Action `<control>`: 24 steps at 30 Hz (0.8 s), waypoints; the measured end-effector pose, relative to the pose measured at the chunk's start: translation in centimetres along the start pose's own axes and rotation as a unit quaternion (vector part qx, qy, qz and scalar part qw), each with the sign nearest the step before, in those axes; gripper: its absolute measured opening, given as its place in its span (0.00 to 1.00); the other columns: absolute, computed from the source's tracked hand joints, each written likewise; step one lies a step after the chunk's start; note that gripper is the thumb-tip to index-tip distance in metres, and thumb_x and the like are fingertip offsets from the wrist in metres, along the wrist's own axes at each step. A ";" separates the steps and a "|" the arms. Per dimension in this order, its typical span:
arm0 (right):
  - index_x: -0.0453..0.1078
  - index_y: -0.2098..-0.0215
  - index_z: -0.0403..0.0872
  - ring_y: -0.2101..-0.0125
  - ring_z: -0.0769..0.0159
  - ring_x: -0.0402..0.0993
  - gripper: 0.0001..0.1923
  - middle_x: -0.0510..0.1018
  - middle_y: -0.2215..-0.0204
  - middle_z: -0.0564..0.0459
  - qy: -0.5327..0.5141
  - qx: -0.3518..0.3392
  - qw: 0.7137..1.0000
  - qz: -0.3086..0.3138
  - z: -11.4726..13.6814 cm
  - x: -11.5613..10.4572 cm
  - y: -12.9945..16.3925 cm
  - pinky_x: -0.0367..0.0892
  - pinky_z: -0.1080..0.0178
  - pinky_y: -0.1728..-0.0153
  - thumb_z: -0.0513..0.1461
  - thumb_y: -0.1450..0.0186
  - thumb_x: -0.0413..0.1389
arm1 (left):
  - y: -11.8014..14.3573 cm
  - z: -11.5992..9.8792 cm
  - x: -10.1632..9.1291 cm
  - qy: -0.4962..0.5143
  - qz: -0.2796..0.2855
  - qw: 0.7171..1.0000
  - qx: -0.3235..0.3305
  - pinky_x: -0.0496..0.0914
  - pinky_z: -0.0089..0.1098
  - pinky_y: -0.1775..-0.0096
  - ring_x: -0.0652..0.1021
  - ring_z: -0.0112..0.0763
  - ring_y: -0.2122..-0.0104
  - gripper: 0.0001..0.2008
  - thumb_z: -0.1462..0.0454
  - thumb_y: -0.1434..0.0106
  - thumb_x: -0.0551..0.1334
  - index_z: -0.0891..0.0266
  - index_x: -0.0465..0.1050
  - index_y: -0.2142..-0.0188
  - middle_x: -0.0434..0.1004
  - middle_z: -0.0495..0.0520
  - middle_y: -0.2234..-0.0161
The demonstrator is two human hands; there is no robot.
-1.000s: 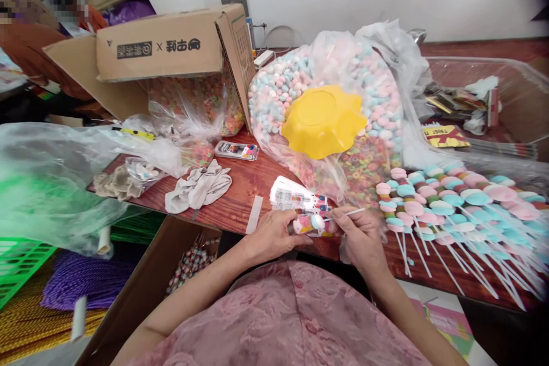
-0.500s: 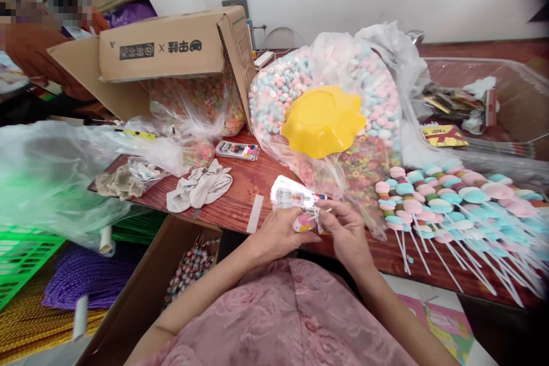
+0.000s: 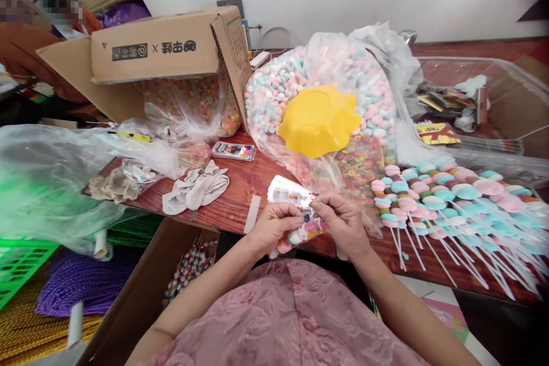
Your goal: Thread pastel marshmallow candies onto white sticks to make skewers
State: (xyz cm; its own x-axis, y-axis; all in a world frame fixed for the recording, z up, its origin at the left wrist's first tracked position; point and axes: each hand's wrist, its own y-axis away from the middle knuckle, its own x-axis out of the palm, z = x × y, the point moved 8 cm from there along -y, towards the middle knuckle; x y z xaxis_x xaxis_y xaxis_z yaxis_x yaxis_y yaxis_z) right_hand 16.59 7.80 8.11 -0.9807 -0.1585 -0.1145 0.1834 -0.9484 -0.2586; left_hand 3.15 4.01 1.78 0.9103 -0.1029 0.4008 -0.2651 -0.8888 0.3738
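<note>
Both my hands meet at the table's front edge on one small printed bag with a pastel candy skewer inside it. My left hand grips the bag from the left. From the right, my right hand pinches its top edge. Just behind my hands lies a stack of printed empty bags. A row of several finished candy skewers with white sticks lies to the right on the wooden table.
A big clear sack of pastel candies with a yellow bowl on it stands behind. A cardboard box sits at the left, white gloves in front of it. Below the table is an open carton. Another person's arm shows far left.
The skewer's white stick stuck out by my right hand; now the skewer is inside the bag and my right hand has moved left onto its top edge. The bag has tilted downward.
</note>
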 end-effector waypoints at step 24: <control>0.74 0.66 0.48 0.75 0.68 0.70 0.08 0.75 0.73 0.54 -0.093 0.082 0.992 -0.015 -1.8 2.5 3.1 0.69 0.66 0.74 0.44 0.39 0.61 | 1.5 -3.7 0.0 -0.163 -0.151 0.936 0.273 0.69 0.27 0.67 0.71 0.25 0.72 0.11 0.56 0.39 0.65 0.62 0.74 0.71 0.71 0.48 0.73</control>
State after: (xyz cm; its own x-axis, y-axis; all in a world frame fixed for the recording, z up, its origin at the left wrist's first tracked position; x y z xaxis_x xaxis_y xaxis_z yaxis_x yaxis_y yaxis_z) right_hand 14.87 5.00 5.33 -0.9837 -0.1640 0.0741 0.1564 -0.9828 -0.0982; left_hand 1.54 4.31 5.42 0.9898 0.1381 0.0353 0.1408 -0.9859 -0.0899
